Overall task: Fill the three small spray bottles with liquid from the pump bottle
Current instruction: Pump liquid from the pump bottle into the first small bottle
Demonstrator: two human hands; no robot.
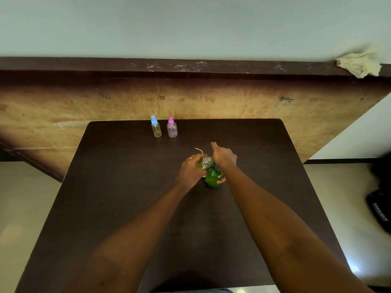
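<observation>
at mid-table the right hand clasps the green pump bottle from above and the left hand grips a small bottle tilted against its spout, so press slowly, keeping the neck under the nozzle; a thin white tube lies just behind, the blue-capped bottle and pink-capped bottle at the far edge.

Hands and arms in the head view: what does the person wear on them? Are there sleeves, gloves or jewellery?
The left forearm and the right forearm are bare as far as the frame shows, with no sleeves. No gloves, watch or bracelet can be seen. The left hand wears a thin shiny ring on one finger. The right hand shows no ring.
</observation>
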